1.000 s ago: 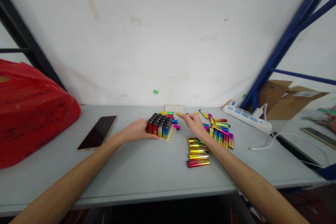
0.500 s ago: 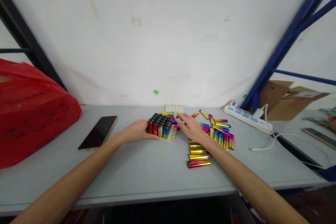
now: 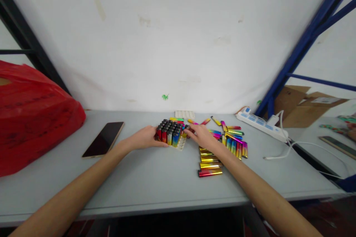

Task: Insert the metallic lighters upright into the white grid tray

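Pinched between the fingertips of the right hand [image 3: 202,136] is a single lighter [image 3: 187,129], held upright at the right edge of the tray [image 3: 181,143]. The left hand [image 3: 144,137] is laid against the left side of the block of standing lighters [image 3: 169,132], fingers curled loosely against it; nothing is enclosed in it. The white tray is seen near the middle of the worktop [image 3: 155,177], toward the back edge, with empty sockets visible along its right side. The held lighter is just beside the standing block; whether it is already seated in a socket cannot be told.

Loose lighters [image 3: 232,139] are scattered flat to the right of the right hand, between it and the power strip [image 3: 261,124]. A short row of gold and red lighters [image 3: 210,163] is laid flat under the right wrist, nearer the front edge. A spare white tray [image 3: 185,114] is noted against the back edge. A phone [image 3: 103,139] lies face up left of the left forearm, and a red plastic bag [image 3: 33,114] occupies the left end.
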A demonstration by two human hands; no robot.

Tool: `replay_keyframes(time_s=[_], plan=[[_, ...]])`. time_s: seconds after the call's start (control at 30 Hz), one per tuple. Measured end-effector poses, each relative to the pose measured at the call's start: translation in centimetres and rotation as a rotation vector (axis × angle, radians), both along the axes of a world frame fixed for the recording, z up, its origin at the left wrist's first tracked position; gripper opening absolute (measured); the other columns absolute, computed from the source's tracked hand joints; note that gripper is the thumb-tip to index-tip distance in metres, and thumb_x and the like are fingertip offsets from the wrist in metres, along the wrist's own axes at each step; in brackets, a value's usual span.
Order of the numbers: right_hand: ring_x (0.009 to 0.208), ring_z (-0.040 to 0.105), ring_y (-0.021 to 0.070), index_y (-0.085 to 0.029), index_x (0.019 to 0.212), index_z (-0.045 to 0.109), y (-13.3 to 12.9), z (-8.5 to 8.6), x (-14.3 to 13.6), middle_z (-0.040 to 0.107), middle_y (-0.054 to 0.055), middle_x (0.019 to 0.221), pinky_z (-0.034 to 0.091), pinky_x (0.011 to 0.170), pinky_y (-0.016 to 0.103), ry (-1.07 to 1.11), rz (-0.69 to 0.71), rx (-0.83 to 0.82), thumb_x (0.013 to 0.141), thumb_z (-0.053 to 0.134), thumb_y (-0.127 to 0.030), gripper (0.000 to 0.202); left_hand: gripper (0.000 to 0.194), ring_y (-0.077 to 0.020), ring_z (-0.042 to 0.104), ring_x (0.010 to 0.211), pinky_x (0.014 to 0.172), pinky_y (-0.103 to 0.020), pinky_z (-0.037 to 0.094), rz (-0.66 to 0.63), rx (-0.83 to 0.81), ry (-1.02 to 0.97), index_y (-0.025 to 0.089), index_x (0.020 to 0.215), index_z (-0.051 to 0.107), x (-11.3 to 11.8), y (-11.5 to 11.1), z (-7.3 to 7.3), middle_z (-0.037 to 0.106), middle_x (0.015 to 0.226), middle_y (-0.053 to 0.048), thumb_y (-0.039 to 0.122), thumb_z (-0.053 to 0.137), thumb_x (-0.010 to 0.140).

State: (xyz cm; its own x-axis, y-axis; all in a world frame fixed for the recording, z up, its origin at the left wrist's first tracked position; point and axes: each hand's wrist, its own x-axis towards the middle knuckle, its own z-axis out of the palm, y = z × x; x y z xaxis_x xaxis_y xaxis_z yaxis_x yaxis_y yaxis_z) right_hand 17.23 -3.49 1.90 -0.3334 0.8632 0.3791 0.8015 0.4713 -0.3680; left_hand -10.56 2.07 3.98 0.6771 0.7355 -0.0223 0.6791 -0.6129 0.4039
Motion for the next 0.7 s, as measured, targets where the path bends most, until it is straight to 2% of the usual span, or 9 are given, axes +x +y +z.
replay_keyframes(time_s=[0.1, 0.2, 0.27, 0.33, 0.43, 0.57, 0.7], plan=[[0.075, 0.063, 0.0198, -0.019, 0.084, 0.059, -0.1, -0.1, -0.2, 0.067, 0.004, 0.079, 0.044, 0.070, 0.030, -0.075, 0.025, 0.009, 0.101, 0.059, -0.031, 0.021, 0.060, -0.0250, 0.068, 0.077, 0.061, -0.027, 0.047, 0.011, -0.008, 0.013, 0.020, 0.092, 0.069, 0.1, 0.0, 0.1, 0.073, 0.079, -0.002, 0.076, 0.070, 0.070], [0.082, 0.063, 0.0214, -0.017, 0.095, 0.064, -0.4, 0.1, 0.2, 0.067, 0.006, 0.086, 0.049, 0.078, 0.034, -0.057, 0.057, 0.033, 0.104, 0.053, -0.042, 0.028, 0.065, -0.0256, 0.069, 0.082, 0.066, -0.027, 0.049, 0.021, -0.015, -0.013, 0.020, 0.099, 0.069, -0.3, 0.2, 0.4, 0.075, 0.087, -0.002, 0.075, 0.075, 0.065], [0.093, 0.064, 0.0220, -0.017, 0.114, 0.064, -0.5, 0.3, 0.8, 0.068, 0.008, 0.099, 0.050, 0.088, 0.037, 0.016, 0.078, 0.046, 0.107, 0.043, -0.045, 0.036, 0.068, -0.0256, 0.070, 0.086, 0.070, -0.027, 0.051, 0.011, -0.030, -0.031, 0.020, 0.103, 0.069, -0.8, 0.5, 0.7, 0.077, 0.094, -0.002, 0.072, 0.078, 0.062], [0.107, 0.063, 0.0223, -0.018, 0.130, 0.058, -0.3, 0.3, 1.5, 0.066, 0.011, 0.115, 0.049, 0.099, 0.040, 0.066, 0.096, 0.062, 0.110, 0.035, -0.043, 0.040, 0.067, -0.0254, 0.070, 0.088, 0.073, -0.027, 0.052, 0.014, -0.046, -0.021, 0.020, 0.104, 0.070, -1.7, 0.8, 1.1, 0.077, 0.096, -0.001, 0.070, 0.080, 0.061], [0.130, 0.054, 0.0254, -0.016, 0.140, 0.053, 0.7, 0.0, 1.8, 0.058, 0.016, 0.137, 0.041, 0.114, 0.044, -0.001, 0.127, 0.108, 0.109, 0.035, -0.041, 0.044, 0.066, -0.0252, 0.070, 0.087, 0.074, -0.028, 0.053, 0.046, -0.062, 0.012, 0.021, 0.104, 0.071, -3.1, 1.6, 1.4, 0.078, 0.095, 0.000, 0.069, 0.081, 0.060], [0.148, 0.037, 0.0279, -0.012, 0.152, 0.042, 3.4, -0.4, 0.1, 0.042, 0.018, 0.158, 0.029, 0.125, 0.046, -0.179, 0.193, 0.090, 0.108, 0.037, -0.043, 0.055, 0.068, -0.0268, 0.070, 0.094, 0.082, -0.030, 0.054, 0.032, -0.088, 0.034, 0.022, 0.109, 0.072, -4.5, 2.7, 1.3, 0.078, 0.102, -0.001, 0.067, 0.083, 0.059], [0.155, 0.025, 0.0307, -0.009, 0.159, 0.031, 5.8, -0.7, -2.6, 0.030, 0.018, 0.166, 0.025, 0.126, 0.052, -0.326, 0.239, -0.010, 0.108, 0.031, -0.041, 0.061, 0.070, -0.0280, 0.069, 0.097, 0.087, -0.032, 0.053, 0.039, -0.072, 0.055, 0.020, 0.114, 0.072, -5.0, 3.0, 1.2, 0.078, 0.106, -0.002, 0.064, 0.083, 0.061]])
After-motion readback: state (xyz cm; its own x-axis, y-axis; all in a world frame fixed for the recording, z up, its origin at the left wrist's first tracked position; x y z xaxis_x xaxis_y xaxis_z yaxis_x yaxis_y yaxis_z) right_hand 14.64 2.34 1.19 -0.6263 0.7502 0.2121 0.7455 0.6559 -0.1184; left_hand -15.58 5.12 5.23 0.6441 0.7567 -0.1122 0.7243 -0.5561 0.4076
